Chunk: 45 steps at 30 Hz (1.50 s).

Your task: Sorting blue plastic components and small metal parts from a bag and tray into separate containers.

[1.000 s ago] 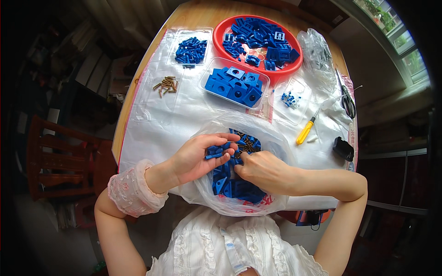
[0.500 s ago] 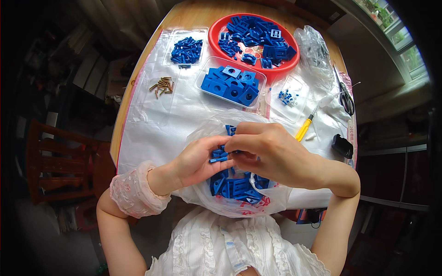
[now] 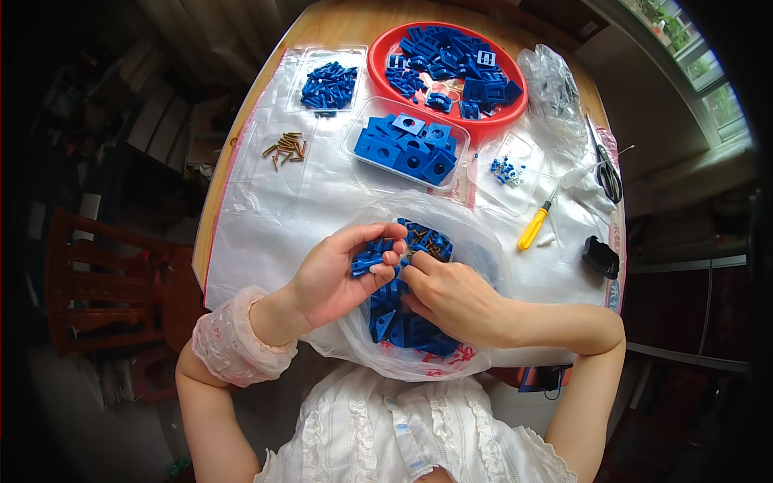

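Observation:
A white translucent plastic bag (image 3: 479, 253) lies spread at the near edge of the table, holding many blue plastic parts (image 3: 415, 332) and some with brass-coloured screws. My left hand (image 3: 326, 270) is cupped over the bag's left side, its fingers curled round several small blue plastic pieces (image 3: 365, 262). Right beside it, my right hand (image 3: 455, 298) reaches over the bag with thumb and fingers pinched together near the left fingertips. Whatever its fingertips hold, if anything, is hidden.
A red round tray (image 3: 522, 109) holds blue parts at the back. Before it stand a clear tub (image 3: 463, 157) of blue square plates and a tray (image 3: 291, 88) of small blue pieces. Brass screws (image 3: 286, 149) lie left; a yellow screwdriver (image 3: 534, 229), scissors (image 3: 609, 177) and black case (image 3: 600, 259) lie right.
My right hand has dropped lower and turned, uncovering the parts in the upper bag. The left hand has shifted slightly left, with its fingers curled more over the small pieces.

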{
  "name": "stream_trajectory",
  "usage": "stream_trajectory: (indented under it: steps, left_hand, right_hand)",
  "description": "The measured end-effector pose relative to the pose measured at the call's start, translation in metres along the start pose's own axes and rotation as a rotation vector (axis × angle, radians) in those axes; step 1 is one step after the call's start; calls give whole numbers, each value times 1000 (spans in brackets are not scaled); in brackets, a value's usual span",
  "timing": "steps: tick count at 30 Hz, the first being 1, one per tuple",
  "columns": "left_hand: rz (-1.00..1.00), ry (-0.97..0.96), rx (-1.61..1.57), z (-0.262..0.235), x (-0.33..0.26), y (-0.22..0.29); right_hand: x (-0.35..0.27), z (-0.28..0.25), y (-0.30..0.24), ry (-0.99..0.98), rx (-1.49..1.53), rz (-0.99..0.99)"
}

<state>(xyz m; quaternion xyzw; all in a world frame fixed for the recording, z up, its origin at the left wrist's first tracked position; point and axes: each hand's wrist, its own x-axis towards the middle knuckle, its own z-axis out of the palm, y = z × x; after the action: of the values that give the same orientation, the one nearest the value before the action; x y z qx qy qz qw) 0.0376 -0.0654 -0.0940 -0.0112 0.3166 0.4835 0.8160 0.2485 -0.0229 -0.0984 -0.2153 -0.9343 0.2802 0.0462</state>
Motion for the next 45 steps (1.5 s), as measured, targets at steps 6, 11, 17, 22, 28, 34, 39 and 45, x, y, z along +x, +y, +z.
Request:
stream_trajectory:
  steps: [6,11,17,22,28,34,39,45]
  left_hand:
    - [-9,-28,-11,-10,4,-1]
    - [-15,-39,-24,-15,6,-2]
    - [4,-29,40,-18,9,-5]
    - [20,-18,55,-18,9,-5]
    - [34,4,70,-15,6,-3]
    - [58,-15,119,-17,4,-7]
    - [24,60,146,6,6,-17]
    - [23,-43,49,-12,9,-14]
  right_hand:
    - [0,14,5,-61,-125,-17]
    - [0,9,4,-101,-114,-30]
    - [1,10,7,-108,-133,-66]
    - [2,3,0,-157,-199,-72]
    - [6,1,-3,-184,-203,-79]
    - [12,-59,-15,-3,123,-41]
    - [26,-81,-32,55,31,-119]
    - [24,-88,-30,139,4,-94]
